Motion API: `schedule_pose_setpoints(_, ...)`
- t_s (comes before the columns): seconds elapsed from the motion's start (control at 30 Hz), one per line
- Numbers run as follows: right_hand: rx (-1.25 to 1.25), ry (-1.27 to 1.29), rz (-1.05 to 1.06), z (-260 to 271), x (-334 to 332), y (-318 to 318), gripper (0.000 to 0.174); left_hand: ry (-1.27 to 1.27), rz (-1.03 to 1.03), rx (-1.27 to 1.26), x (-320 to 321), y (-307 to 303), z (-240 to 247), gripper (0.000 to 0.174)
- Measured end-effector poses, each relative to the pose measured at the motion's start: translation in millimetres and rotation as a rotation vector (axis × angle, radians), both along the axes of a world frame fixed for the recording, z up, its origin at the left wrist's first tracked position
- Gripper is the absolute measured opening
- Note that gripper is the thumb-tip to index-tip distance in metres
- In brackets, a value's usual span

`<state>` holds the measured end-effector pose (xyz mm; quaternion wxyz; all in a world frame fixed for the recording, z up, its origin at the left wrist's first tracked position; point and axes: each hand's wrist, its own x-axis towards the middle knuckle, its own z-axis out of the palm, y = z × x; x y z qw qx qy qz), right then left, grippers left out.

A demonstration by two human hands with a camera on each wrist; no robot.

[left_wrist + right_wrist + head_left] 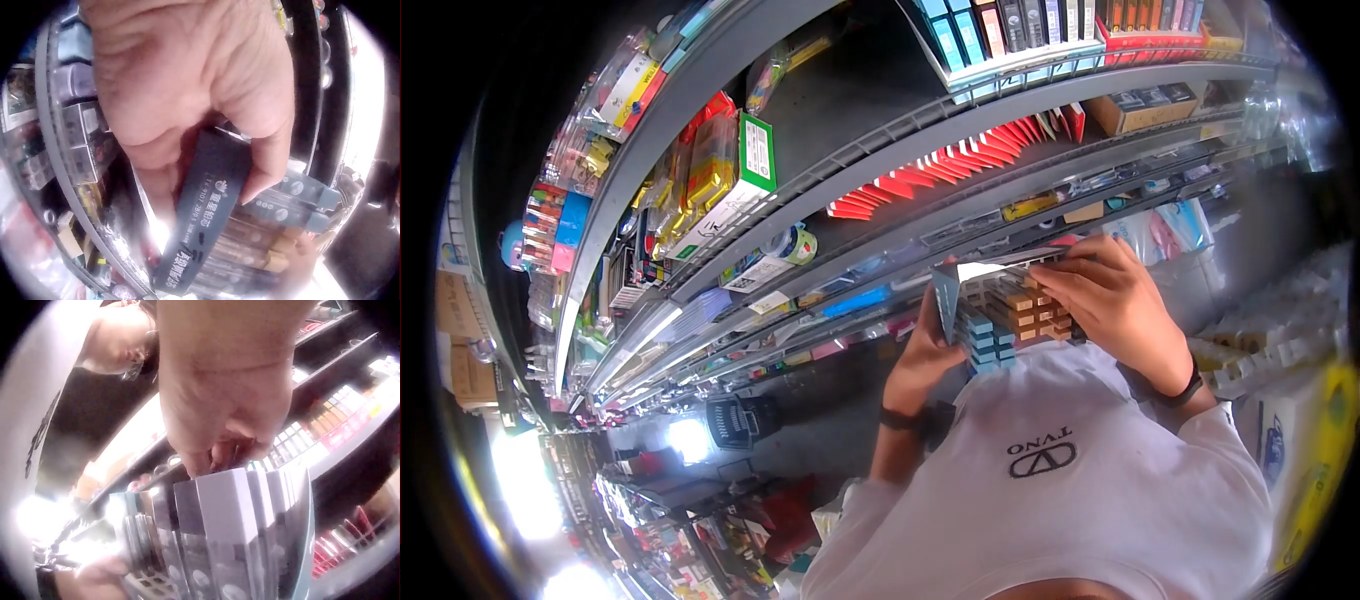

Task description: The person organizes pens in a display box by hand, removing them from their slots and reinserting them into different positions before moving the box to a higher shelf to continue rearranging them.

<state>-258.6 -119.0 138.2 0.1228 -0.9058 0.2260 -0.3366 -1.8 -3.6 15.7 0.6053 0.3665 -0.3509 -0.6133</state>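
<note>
A display box point(946, 300) of slim pencil lead cases is held up in front of the white shirt. My left hand point(912, 368) grips its side, with thumb and fingers about the dark printed panel point(209, 206) in the left wrist view. Blue-capped cases point(988, 345) and brown-capped cases point(1032, 318) stand in rows inside. At the other side of the box, my right hand point(1118, 305) has its fingers bent down to the case tops. The right wrist view shows those fingertips pinching at the top of a pale lilac case point(226, 503), beside dark grey ones.
Shelves of stationery run along the front and left. A rack edge point(880, 160) fronts a row of red packets point(960, 160). Higher up are boxes of coloured cases point(1020, 30). A dark basket point(735, 420) is on the floor at left; a yellow-edged package point(1315, 470) is at right.
</note>
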Motion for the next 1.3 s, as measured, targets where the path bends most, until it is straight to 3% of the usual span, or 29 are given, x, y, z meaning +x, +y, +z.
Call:
schedule_pose_setpoints(0.1,-0.043,0.031,0.005,1.3,1.9,-0.5,0.042,0.033,-0.027,-0.003,5.0,1.1,-1.8,0.119)
schedule_pose_setpoints(0.2,-0.048,0.045,0.008,-1.1,3.6,-1.8,0.042,-0.002,-0.018,0.022,4.8,-2.4,-2.7,0.134)
schedule_pose_setpoints(0.5,-0.04,0.011,0.013,-7.2,9.1,-4.2,0.036,0.023,-0.021,0.144,5.8,5.1,1.2,0.13)
schedule_pose_setpoints(0.6,-0.012,0.023,0.044,-4.3,5.4,-5.2,0.036,0.055,0.039,0.066,0.0,6.3,3.6,0.1)
schedule_pose_setpoints(0.73,0.106,0.053,0.01,0.5,5.0,-2.4,0.028,0.054,0.014,0.059,-6.0,4.0,16.6,0.1)
schedule_pose_setpoints(0.83,0.031,0.021,-0.017,-13.2,11.9,-0.4,0.032,-0.012,0.036,0.054,-5.7,4.6,12.6,0.1)
schedule_pose_setpoints(0.93,0.12,0.055,-0.012,-17.4,11.7,-7.5,0.027,-0.077,0.043,0.127,-2.3,4.2,13.9,0.102)
schedule_pose_setpoints(1.03,0.415,0.116,-0.032,-14.9,6.5,-12.2,0.022,-0.064,0.059,0.135,-0.5,4.6,13.4,0.103)
schedule_pose_setpoints(1.3,0.466,0.004,-0.01,-29.9,17.9,-9.3,0.021,-0.161,0.107,0.115,-7.9,0.5,10.7,0.1)
